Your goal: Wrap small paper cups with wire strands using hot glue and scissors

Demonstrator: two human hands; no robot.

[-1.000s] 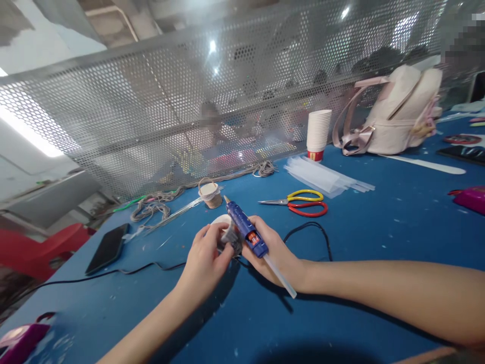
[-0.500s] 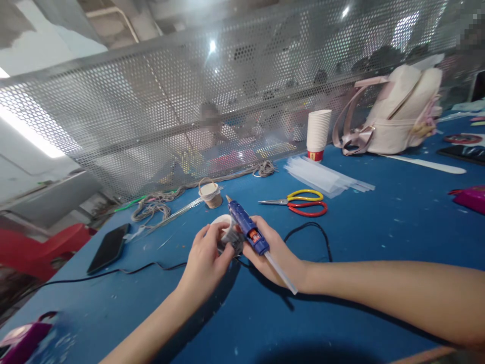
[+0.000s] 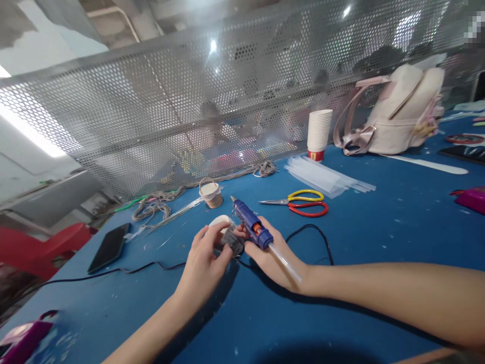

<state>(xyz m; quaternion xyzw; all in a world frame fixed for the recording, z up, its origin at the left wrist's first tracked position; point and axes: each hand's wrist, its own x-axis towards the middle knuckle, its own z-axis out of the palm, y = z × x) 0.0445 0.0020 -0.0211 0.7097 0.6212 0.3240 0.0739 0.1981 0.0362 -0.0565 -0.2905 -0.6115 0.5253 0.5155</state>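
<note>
My left hand (image 3: 204, 253) is closed on a small white cup (image 3: 220, 221) with grey, crinkled material (image 3: 232, 240) around its side. A blue glue gun (image 3: 252, 222) is in my right hand (image 3: 275, 253), its nozzle pointing up and away to the left, with a clear glue stick (image 3: 286, 263) sticking out of its back end. The fingertips of my right hand reach the grey material beside the cup. Just beyond the cup stands a little brown basket (image 3: 213, 196) with a white top and a thin arched handle.
Red-and-yellow scissors (image 3: 306, 203), translucent strips (image 3: 326, 177), stacked paper cups (image 3: 319, 134) and a pale backpack (image 3: 396, 116) lie beyond my right hand. Grey cord (image 3: 151, 207) and a phone (image 3: 109, 247) are at left. A black cable (image 3: 140, 268) crosses the blue table (image 3: 379, 227).
The glue gun has shifted slightly right, and its nozzle is farther from the cup. My right fingertips now show against the grey material. My left hand has barely moved.
</note>
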